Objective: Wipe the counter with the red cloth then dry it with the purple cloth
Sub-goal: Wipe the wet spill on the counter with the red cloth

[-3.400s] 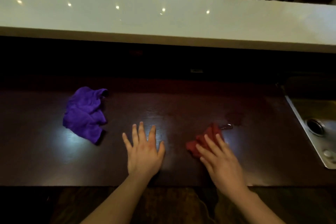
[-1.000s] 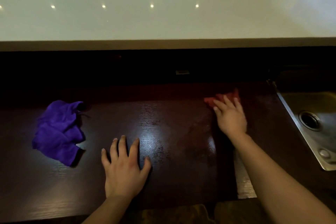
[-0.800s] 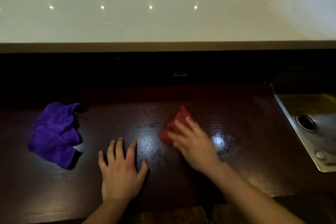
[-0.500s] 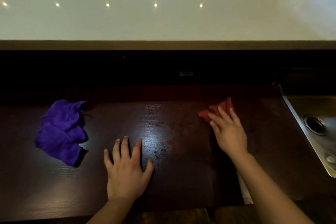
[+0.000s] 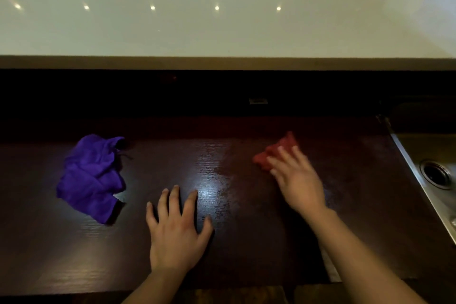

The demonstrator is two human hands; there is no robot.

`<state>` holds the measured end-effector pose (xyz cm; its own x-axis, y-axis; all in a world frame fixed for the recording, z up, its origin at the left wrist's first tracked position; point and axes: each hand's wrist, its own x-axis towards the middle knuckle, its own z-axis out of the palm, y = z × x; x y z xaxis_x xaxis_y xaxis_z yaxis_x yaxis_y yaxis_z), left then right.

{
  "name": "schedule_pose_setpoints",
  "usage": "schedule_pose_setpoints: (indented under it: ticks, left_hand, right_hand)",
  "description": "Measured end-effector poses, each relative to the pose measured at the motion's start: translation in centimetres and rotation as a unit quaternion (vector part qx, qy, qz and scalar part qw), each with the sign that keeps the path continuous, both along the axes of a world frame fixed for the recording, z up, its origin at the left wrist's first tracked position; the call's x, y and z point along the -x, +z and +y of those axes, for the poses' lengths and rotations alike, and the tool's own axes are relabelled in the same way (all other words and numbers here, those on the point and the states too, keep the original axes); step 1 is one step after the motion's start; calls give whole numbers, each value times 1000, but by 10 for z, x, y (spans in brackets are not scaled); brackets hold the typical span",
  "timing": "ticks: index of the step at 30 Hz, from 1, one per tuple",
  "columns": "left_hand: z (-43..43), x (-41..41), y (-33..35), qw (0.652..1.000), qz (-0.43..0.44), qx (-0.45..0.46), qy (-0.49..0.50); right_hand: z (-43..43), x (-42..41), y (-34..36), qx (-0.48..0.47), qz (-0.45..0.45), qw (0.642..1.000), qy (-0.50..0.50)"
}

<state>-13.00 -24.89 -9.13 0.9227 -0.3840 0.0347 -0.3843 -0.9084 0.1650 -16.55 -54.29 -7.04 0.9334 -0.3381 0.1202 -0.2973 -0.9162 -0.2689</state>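
Observation:
My right hand (image 5: 297, 180) presses flat on the crumpled red cloth (image 5: 276, 153), right of centre on the dark wooden counter (image 5: 234, 249); the cloth sticks out beyond my fingertips and the hand looks motion-blurred. Damp, shiny streaks show on the wood between my hands. My left hand (image 5: 176, 232) rests palm down with its fingers spread on the counter near the front edge, holding nothing. The purple cloth (image 5: 92, 175) lies bunched up at the left, apart from both hands.
A steel sink (image 5: 434, 180) with a round drain is set into the counter at the right edge. A raised white ledge (image 5: 222, 29) runs along the back above a dark recess. Chair legs stand on the floor beyond it.
My right hand has been sweeping the red cloth back and forth across the counter; since half a second ago it has slid slightly nearer. My left hand and the purple cloth have stayed put.

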Motion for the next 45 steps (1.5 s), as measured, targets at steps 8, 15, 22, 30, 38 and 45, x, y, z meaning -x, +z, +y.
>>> schedule_pose_setpoints:
  ticks: [8,15,22,30,38,45]
  left_hand:
    - [0,0,0,1000,1,-7,1]
    - [1,-1,-3,1000,-2,-12,2]
    - [0,-1,1,1000,-7,-6,5]
    - [-2,1,7,1000,1,-3,8]
    - [-1,2,7,1000,10,14,5]
    - [0,1,4,1000,6,20,1]
  right_hand:
    - [32,-7,23,-169,-128,977,-8]
    - [18,6,38,-148,-110,977,-110]
    - [37,13,18,-92,-46,994,-38]
    - [0,-38,2,35,119,991,-52]
    - [101,21,-20,81,37,952,291]
    - [47,-119,-1,62,58,995,50]
